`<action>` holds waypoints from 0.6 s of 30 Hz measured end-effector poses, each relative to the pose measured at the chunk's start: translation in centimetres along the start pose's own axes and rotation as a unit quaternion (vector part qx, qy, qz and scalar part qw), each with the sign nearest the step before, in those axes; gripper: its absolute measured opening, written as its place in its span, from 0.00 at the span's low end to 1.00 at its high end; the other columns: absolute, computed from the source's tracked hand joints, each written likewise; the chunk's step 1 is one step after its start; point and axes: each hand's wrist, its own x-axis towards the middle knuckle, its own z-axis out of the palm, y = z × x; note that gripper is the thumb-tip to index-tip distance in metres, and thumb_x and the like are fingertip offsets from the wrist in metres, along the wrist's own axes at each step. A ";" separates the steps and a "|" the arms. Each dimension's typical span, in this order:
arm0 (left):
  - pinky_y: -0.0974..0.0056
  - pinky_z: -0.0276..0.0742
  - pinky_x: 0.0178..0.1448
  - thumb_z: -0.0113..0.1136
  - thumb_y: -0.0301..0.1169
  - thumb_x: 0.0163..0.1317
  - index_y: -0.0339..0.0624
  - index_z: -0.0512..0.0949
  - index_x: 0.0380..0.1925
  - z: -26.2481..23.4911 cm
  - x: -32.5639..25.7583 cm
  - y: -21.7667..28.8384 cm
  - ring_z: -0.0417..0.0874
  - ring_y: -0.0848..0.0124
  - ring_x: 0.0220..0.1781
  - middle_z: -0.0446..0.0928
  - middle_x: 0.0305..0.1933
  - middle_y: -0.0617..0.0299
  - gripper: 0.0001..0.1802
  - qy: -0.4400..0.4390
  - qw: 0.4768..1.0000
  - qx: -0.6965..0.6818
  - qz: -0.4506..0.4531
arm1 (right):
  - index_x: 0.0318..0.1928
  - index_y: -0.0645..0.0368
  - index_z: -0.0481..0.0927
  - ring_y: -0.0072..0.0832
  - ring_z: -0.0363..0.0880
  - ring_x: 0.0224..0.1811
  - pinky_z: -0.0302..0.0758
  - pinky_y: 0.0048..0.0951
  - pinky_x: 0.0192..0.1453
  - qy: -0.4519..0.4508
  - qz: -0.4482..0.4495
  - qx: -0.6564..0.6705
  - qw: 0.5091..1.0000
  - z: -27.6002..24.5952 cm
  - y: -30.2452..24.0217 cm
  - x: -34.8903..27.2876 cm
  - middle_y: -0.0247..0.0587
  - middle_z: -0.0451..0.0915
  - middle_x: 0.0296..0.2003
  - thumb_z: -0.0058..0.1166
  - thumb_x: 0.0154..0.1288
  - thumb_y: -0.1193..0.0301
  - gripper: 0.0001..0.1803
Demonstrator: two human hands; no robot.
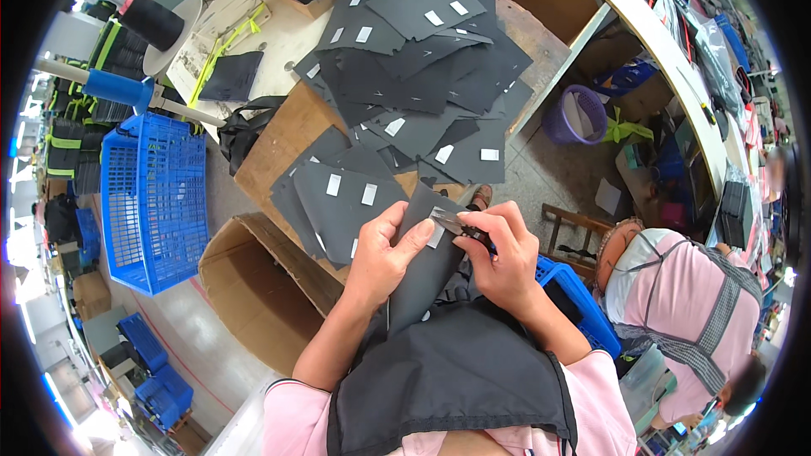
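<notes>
My left hand (382,255) pinches a dark grey fabric piece (422,283) between thumb and fingers, just above my lap. A small white label (436,238) shows on this piece near its upper end. In my right hand (505,252) are small thread snips (473,230), their metal blades pointing left and lying over the label. The blade tips come close to my left thumb, and whether they touch the label I cannot tell. Beyond my hands lies a heaped pile of similar dark grey pieces (393,80), many with white labels.
An open cardboard box (253,287) stands at my left, beside a blue plastic crate (152,203). Thread cones (156,24) stand at the far left. A purple basket (574,116) sits under the table at right. Another person in pink (684,287) works close by on the right.
</notes>
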 end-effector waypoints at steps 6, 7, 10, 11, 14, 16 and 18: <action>0.75 0.67 0.33 0.57 0.34 0.63 0.36 0.74 0.34 0.2 -0.2 0.5 0.69 0.84 0.30 0.73 0.28 0.70 0.10 0.016 0.999 0.026 0.016 | 0.38 0.59 0.78 0.33 0.74 0.22 0.71 0.28 0.24 0.004 -0.029 -0.036 0.999 0.0 -0.1 0.0 0.41 0.73 0.28 0.63 0.45 0.79 0.16; 0.75 0.67 0.33 0.57 0.34 0.63 0.36 0.74 0.34 0.2 -0.2 0.6 0.69 0.84 0.30 0.73 0.28 0.70 0.10 0.016 0.999 0.026 0.016 | 0.38 0.60 0.78 0.33 0.74 0.22 0.71 0.29 0.24 0.006 -0.028 -0.026 0.999 0.1 -0.2 0.1 0.41 0.72 0.27 0.63 0.46 0.80 0.16; 0.76 0.67 0.34 0.57 0.33 0.63 0.36 0.74 0.35 -0.5 0.1 0.1 0.69 0.84 0.31 0.73 0.29 0.69 0.10 0.008 0.998 0.065 0.012 | 0.38 0.60 0.78 0.32 0.73 0.23 0.71 0.28 0.25 0.007 -0.002 0.004 1.000 -0.1 -0.1 0.3 0.41 0.72 0.27 0.63 0.46 0.80 0.15; 0.76 0.67 0.35 0.57 0.32 0.63 0.37 0.74 0.35 -1.0 0.2 -0.5 0.69 0.84 0.33 0.73 0.31 0.69 0.09 0.002 0.998 0.058 0.018 | 0.39 0.60 0.77 0.31 0.73 0.23 0.70 0.27 0.25 0.007 0.023 0.024 0.999 -0.4 0.0 0.3 0.41 0.72 0.28 0.62 0.47 0.80 0.15; 0.75 0.68 0.38 0.55 0.31 0.64 0.36 0.74 0.38 -1.6 0.4 -0.3 0.70 0.83 0.35 0.74 0.35 0.68 0.09 -0.021 1.000 0.015 -0.006 | 0.41 0.62 0.76 0.25 0.68 0.29 0.67 0.23 0.32 -0.040 0.180 0.132 0.974 -1.5 1.0 1.0 0.38 0.69 0.30 0.62 0.51 0.77 0.15; 0.75 0.69 0.40 0.55 0.30 0.65 0.35 0.73 0.39 -1.4 0.7 -0.2 0.71 0.82 0.37 0.74 0.37 0.67 0.09 -0.046 0.998 -0.020 -0.035 | 0.40 0.63 0.76 0.23 0.66 0.29 0.65 0.24 0.34 -0.237 0.233 0.246 0.911 -1.7 4.7 0.8 0.36 0.68 0.29 0.63 0.51 0.72 0.15; 0.73 0.72 0.44 0.53 0.30 0.66 0.32 0.70 0.45 -1.4 1.0 -1.0 0.73 0.79 0.39 0.74 0.40 0.64 0.13 0.001 0.997 -0.072 -0.036 | 0.30 0.64 0.71 0.19 0.63 0.29 0.62 0.25 0.31 -0.319 0.217 0.203 0.900 -1.9 5.1 0.2 0.31 0.66 0.25 0.62 0.52 0.71 0.13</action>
